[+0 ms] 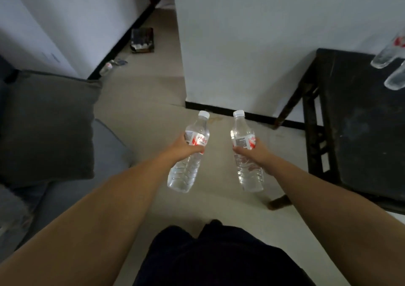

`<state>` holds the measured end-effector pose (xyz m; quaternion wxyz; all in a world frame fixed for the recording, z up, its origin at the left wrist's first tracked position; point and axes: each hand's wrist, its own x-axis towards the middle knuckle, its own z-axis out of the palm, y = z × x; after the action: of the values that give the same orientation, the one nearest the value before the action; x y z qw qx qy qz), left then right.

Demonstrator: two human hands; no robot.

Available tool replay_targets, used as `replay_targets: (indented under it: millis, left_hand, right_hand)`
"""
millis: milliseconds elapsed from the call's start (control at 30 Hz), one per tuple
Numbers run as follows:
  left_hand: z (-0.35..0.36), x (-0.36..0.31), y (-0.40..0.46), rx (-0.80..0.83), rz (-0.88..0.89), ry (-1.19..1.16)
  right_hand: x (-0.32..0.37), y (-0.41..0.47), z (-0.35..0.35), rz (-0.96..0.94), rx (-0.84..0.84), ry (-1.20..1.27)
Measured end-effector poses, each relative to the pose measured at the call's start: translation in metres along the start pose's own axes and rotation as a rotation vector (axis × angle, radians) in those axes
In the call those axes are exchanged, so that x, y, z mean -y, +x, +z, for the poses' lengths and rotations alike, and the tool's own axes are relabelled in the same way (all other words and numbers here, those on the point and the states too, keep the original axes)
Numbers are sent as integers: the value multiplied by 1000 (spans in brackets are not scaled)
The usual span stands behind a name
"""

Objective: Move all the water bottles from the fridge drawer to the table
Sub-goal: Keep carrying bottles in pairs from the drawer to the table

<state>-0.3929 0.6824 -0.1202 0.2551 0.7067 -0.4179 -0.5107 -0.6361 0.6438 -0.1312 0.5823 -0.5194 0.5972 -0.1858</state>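
My left hand [186, 148] grips a clear water bottle [186, 169] with a white cap and red label, held upright over the floor. My right hand [252, 150] grips a second, matching water bottle [248, 176] the same way. Both bottles hang in front of me at about the same height, a short gap between them. The dark wooden table [355, 132] stands to my right. Two more clear bottles [392, 53] stand on its far right part, cut off by the frame edge. The fridge drawer is out of view.
A grey sofa with a dark cushion [46, 127] fills the left. A white wall corner [182, 66] stands ahead with a passage to its left. A dark box [142, 40] and a stray bottle [106, 68] lie on that floor. My dark trousers show below.
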Motion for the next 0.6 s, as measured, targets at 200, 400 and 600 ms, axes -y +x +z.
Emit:
replay_targets:
  millis: [200, 400, 600]
  left_hand:
    - [23, -54, 80, 129, 49, 62]
    - [36, -108, 179, 259, 79, 142]
    - [34, -180, 276, 333, 117, 248]
  right_hand:
    - [17, 46, -49, 4, -57, 70]
    - [31, 113, -91, 57, -183, 84]
    - [63, 184, -131, 115, -276, 197]
